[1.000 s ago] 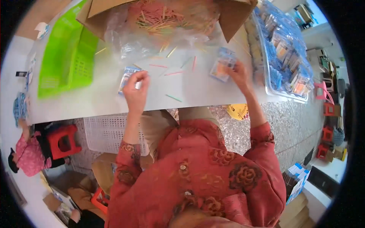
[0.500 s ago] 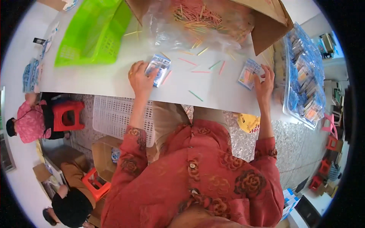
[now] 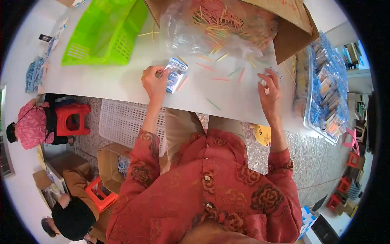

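Note:
My left hand (image 3: 154, 84) is closed at the left edge of a small blue-and-white packet (image 3: 177, 75), with the thumb on it. This packet lies slightly tilted on the white table (image 3: 118, 81). To the right, my right hand (image 3: 269, 91) curls its fingers round another small packet (image 3: 276, 72). Most of that packet is hidden by the fingers; only its striped top end shows well. Between the hands lie loose thin sticks, among them a pink stick (image 3: 219, 79) and a green stick (image 3: 213, 104).
A bright green basket (image 3: 118, 44) stands at the far left. At the back, a cardboard box (image 3: 294, 38) and clear plastic bag (image 3: 178, 36) hold many coloured sticks. A clear bin (image 3: 308, 110) of packets stands right. People sit at left near a red stool (image 3: 73, 118).
My right hand has moved left over its packet, which is now mostly covered and turned. My left hand stays by its packet. The view has shifted slightly.

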Available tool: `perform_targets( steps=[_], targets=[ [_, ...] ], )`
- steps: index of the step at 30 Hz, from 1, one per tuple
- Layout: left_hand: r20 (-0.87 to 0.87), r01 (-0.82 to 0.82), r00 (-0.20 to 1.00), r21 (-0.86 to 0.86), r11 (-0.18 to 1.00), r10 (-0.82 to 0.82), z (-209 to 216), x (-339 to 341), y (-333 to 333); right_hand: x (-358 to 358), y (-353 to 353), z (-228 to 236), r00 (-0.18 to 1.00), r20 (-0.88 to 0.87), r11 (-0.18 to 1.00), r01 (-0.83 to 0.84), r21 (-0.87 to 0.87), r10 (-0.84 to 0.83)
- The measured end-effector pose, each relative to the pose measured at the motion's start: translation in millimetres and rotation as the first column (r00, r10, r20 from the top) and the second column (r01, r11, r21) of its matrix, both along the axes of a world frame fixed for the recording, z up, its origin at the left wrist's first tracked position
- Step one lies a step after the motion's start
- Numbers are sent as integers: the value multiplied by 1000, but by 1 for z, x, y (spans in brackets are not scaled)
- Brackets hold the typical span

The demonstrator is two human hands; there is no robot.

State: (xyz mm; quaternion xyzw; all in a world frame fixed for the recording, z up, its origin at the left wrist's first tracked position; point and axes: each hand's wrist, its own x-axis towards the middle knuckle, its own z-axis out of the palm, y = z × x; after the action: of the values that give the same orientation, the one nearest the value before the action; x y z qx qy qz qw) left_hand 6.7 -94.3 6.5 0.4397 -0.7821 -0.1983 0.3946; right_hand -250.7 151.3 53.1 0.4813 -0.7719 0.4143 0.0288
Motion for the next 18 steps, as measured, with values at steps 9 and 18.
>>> perform_targets(
  steps=[9,18],
  targets=[
    [-9,41,999,-24,999,-41,9,-4,-7,6,-8,-7,989,-93,991,-111,81,118],
    [104,94,992,-191,977,-75,1,0,-9,25,-18,-10,982,-54,984,-180,-17,179]
  ],
)
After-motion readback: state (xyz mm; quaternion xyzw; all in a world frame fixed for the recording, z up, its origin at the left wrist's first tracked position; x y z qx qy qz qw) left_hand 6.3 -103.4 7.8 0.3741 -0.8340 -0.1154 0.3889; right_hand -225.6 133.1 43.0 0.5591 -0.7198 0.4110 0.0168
